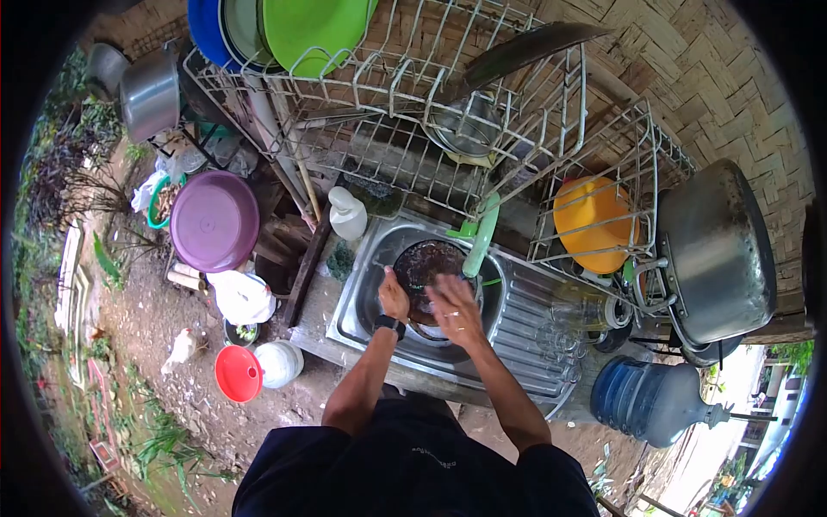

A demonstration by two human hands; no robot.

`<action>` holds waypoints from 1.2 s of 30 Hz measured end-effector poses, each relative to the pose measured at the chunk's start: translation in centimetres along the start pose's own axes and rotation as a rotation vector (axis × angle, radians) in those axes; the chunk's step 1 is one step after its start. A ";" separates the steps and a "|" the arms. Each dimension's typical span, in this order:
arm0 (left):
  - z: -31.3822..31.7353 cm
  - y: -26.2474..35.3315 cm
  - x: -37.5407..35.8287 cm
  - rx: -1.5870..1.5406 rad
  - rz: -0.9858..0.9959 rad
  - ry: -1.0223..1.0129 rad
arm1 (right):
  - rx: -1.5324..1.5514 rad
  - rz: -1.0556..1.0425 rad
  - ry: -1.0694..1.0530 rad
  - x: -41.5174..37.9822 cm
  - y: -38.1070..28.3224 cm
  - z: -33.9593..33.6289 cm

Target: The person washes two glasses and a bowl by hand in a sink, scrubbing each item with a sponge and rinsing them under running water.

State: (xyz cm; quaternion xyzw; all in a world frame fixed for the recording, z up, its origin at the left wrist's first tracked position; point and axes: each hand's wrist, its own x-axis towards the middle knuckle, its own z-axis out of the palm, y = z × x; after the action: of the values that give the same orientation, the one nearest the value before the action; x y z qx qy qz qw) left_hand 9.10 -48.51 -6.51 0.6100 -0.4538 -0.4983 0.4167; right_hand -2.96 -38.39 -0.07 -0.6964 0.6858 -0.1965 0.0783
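Observation:
A round dark pan (424, 258) with wet, glossy contents or surface lies in the steel sink basin (366, 263). At its lower left rim is my left hand (394, 297), with a black watch on the wrist; its fingers close around the edge. My right hand (455, 310) is over the lower right part of the pan, fingers spread and slightly blurred, a ring showing on one finger. A light green tube (482, 234) hangs over the basin's upper right, its lower end close to the pan.
Right of the basin, several glasses (560, 340) stand on the ribbed drainboard (524, 314). A white bottle (347, 214) is at the upper left corner. Above hangs a wire rack (405, 112) with dishes. A large pot (719, 254) and water jug (650, 401) are at right.

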 end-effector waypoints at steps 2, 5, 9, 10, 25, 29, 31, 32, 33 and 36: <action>0.0 -2.4 1.7 -0.035 -0.059 -0.097 | -0.127 0.178 0.146 -0.8 0.1 -2.2; 0.2 -1.5 3.0 0.105 -0.248 -0.280 | 0.728 0.635 0.478 -1.4 3.0 2.9; 0.8 4.2 1.2 0.699 0.074 -0.411 | 0.892 0.884 0.526 -1.6 3.4 3.8; 1.4 4.8 0.3 0.822 0.340 -0.400 | 0.850 0.900 0.558 -1.8 3.5 4.4; 1.6 -0.8 -0.3 0.040 -0.036 -0.517 | 0.964 0.955 0.826 -1.0 2.9 4.9; 1.7 -5.7 -3.3 -0.294 -0.073 -0.247 | 0.353 0.984 0.420 1.2 3.4 5.9; 0.9 -4.7 -3.9 -0.190 -0.051 -0.164 | 0.050 0.902 0.263 2.7 3.1 5.9; 0.4 -3.3 -4.3 -0.142 -0.039 -0.124 | -0.068 0.774 0.249 3.6 2.7 6.1; -0.5 -0.1 -4.8 0.086 -0.089 -0.146 | -0.183 0.647 0.233 4.3 2.1 6.6; -0.5 0.7 -4.3 0.059 -0.142 -0.167 | -0.024 0.235 0.158 4.6 1.4 7.0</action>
State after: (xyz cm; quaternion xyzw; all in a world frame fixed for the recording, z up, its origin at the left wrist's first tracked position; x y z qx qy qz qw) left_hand 9.06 -44.43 -4.81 0.6088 -0.4569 -0.5624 0.3228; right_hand -1.64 -44.11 -6.25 -0.5944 0.7690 -0.2319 0.0380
